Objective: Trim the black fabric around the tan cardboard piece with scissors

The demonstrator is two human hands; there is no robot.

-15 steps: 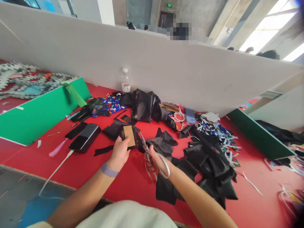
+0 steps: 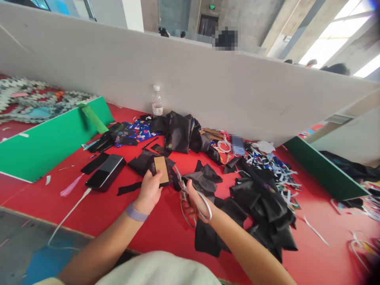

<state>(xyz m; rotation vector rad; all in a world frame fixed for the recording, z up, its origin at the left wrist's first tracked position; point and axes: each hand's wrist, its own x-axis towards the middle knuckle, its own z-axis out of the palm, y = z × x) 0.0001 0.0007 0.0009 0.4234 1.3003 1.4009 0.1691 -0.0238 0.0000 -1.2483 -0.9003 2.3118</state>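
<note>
My left hand (image 2: 151,189) is closed on a small tan cardboard piece (image 2: 160,165), with the thumb on its face. Black fabric lies against and under the cardboard; whether my fingers also grip that cloth is hard to tell. In my right hand (image 2: 191,200) is a pair of scissors (image 2: 181,183) with pale handles, its blades pointing up and away, just right of the cardboard. Black fabric pieces (image 2: 204,178) lie beyond the scissors. A larger heap of black fabric (image 2: 267,198) spreads to the right of my right hand.
A black device (image 2: 105,174) with a white cable sits at left on the red table (image 2: 166,233). Green dividers (image 2: 59,138) stand on both sides. A plastic bottle (image 2: 157,102) is by the white partition (image 2: 190,75). Fabric scraps (image 2: 276,166) pile up at back right.
</note>
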